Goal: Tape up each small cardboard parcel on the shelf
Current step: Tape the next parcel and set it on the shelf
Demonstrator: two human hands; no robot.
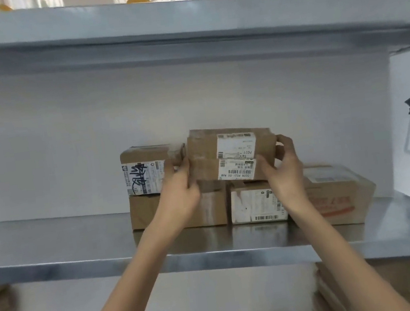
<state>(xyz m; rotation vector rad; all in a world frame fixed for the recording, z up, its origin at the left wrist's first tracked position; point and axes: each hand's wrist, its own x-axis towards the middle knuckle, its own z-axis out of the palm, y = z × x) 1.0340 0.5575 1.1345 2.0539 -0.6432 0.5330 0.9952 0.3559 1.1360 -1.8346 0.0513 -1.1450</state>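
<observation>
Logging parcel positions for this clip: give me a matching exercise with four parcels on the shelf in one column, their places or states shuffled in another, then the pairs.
Things
1. black-scribbled parcel
2. red-printed parcel
3. two-label parcel
4. white-label parcel

Places or states
A. held at its ends by the left hand and right hand
B. far right, on the shelf
C. top left, on a plain brown parcel
D. bottom row, below the held parcel

Pairs: 1-C, 2-B, 3-A, 4-D
</observation>
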